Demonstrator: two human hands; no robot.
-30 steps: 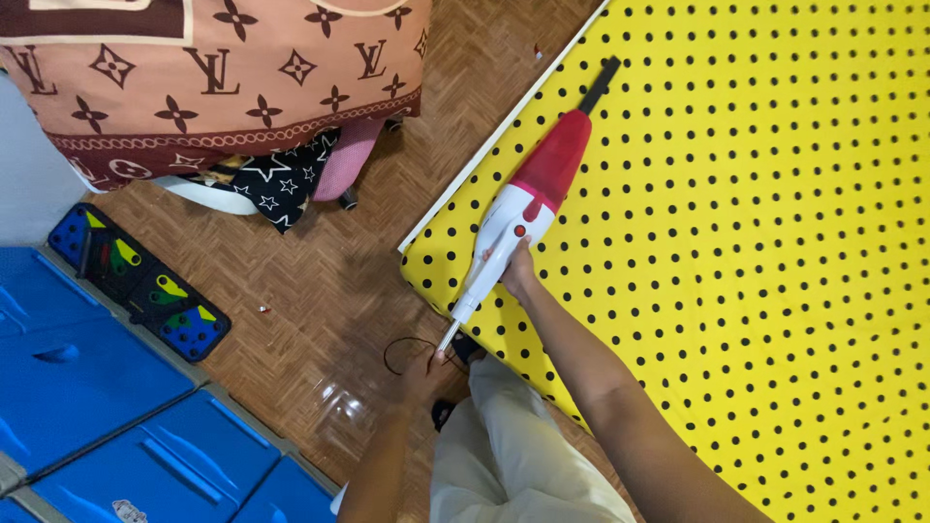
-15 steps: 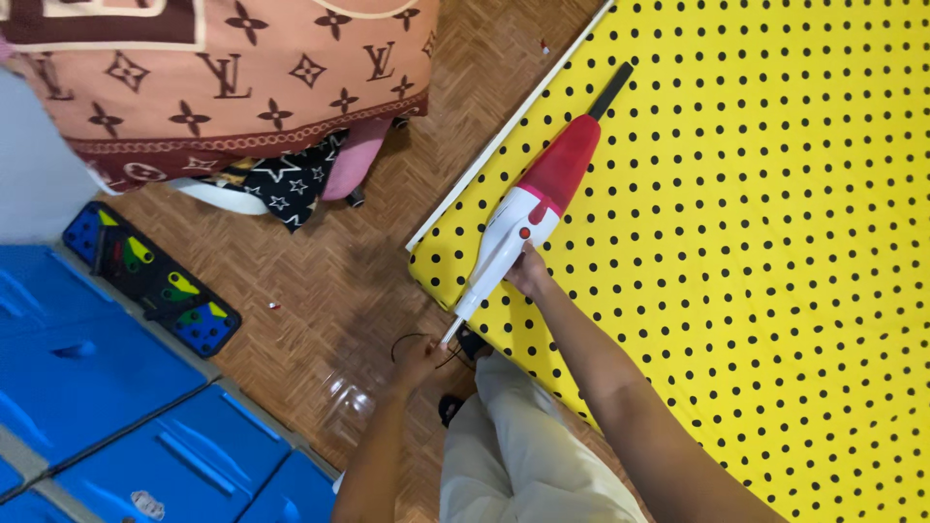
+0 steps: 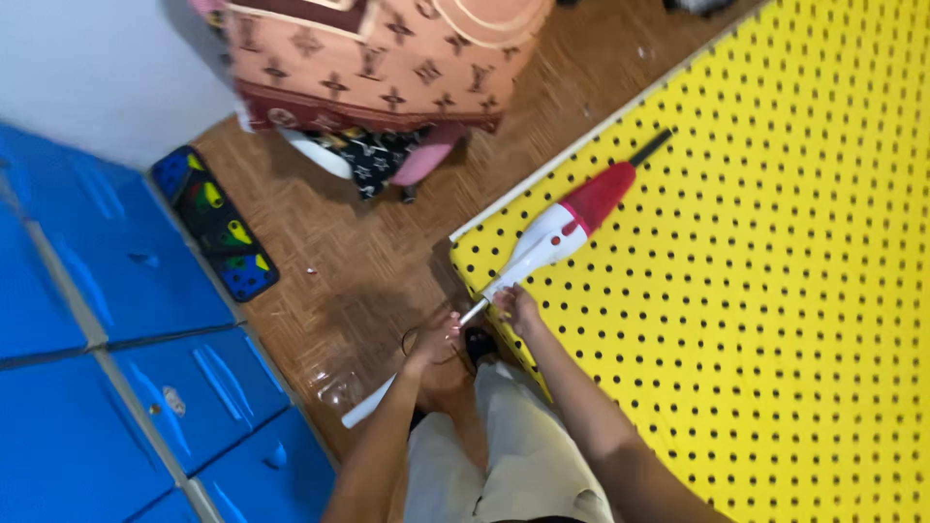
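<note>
The right hand (image 3: 517, 306) closes its fingers around the thin metal tail end of a handheld vacuum (image 3: 557, 234), a tapered plastic body, white at the near part and red further out, ending in a slim black nozzle. The vacuum lies slantwise on a yellow mat (image 3: 775, 291) near its corner; the mat is flat and studded all over with small black dots in even rows, and a pale strip edges it. The left hand (image 3: 438, 337) sits just beside the right, over the bare floor, its fingers loosely curled at a thin black cord (image 3: 418, 341) that loops below it; whether it truly pinches the cord I cannot tell. Under both forearms are the person's knees in light trousers (image 3: 504, 446).

The floor (image 3: 358, 261) is brown wood parquet in small blocks. Left of the hands stand glossy blue plastic drawers (image 3: 116, 387) with moulded handles, and a dark patterned mat (image 3: 215, 223) with bright shapes lies against them. At the top hangs a pink-brown patterned cloth (image 3: 387, 58), with a black starred fabric (image 3: 373, 155) bunched beneath it, well apart from the hands
</note>
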